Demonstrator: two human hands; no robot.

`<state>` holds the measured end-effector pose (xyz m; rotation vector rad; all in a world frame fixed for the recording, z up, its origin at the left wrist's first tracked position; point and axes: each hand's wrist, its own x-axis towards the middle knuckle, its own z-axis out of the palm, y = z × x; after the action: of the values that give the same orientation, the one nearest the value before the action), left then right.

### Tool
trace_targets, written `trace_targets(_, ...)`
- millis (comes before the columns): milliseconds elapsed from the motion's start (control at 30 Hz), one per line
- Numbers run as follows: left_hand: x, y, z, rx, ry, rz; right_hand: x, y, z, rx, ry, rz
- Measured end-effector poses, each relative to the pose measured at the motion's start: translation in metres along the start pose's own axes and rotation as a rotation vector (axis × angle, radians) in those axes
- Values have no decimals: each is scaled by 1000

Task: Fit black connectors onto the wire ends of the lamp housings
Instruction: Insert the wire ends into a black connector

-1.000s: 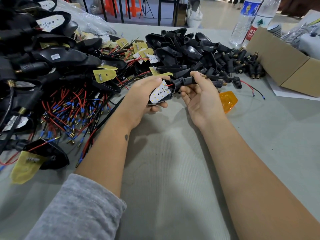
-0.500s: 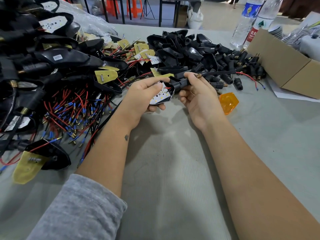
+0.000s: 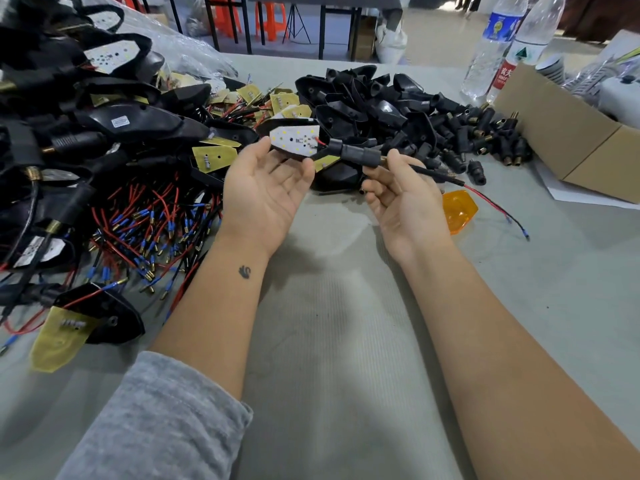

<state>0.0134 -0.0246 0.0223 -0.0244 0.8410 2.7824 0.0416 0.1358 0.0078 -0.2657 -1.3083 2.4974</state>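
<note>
Lamp housing (image 3: 296,142) held up over the worktop (image 3: 346,341), white LED board facing up. A black connector (image 3: 353,154) sits on its stem, with a black sleeved wire running right to a red and black lead (image 3: 498,209) that trails onto the worktop. Left hand (image 3: 266,192) palm up, fingers fairly straight, housing resting on the fingertips and steadied by the thumb; grip loose. Right hand (image 3: 405,199) palm up, thumb and forefinger pinching the wire just past the connector. Orange lens (image 3: 459,211) lies on the worktop just right of the right hand. Pile of loose black connectors and housings (image 3: 398,109) behind. Wired housings with red and blue-tipped leads (image 3: 145,223) heaped left. Cardboard box (image 3: 568,140) and two water bottles (image 3: 495,46) far right.
</note>
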Motion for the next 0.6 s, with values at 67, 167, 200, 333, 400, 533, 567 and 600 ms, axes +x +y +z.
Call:
trace_targets(67, 2, -1, -1, -2, 28, 31, -2, 2, 2, -93, -16, -41)
trace_targets(167, 7, -5, -4, 125, 77, 104, -5, 4, 5, -241, -37, -101)
trace_targets(200, 9, -6, -5, 167, 99, 118, -5, 5, 5, -270, -39, -110)
trace_targets(333, 15, -9, -10, 315, 148, 111, -6, 5, 5, -396, -9, -139)
trace_targets(400, 15, -10, -11, 386, 132, 61, -7, 7, 6, -475, -4, -170)
trace_targets(533, 12, -14, -10, 502, 47, -5, -10, 8, 7, -545, -68, -243)
trace_targets(567, 12, -15, -10, 542, 39, -1, -11, 9, 8, -592, -85, -269)
trace_targets(600, 12, -17, -10, 581, 34, 5, -12, 9, 9, -655, -103, -296)
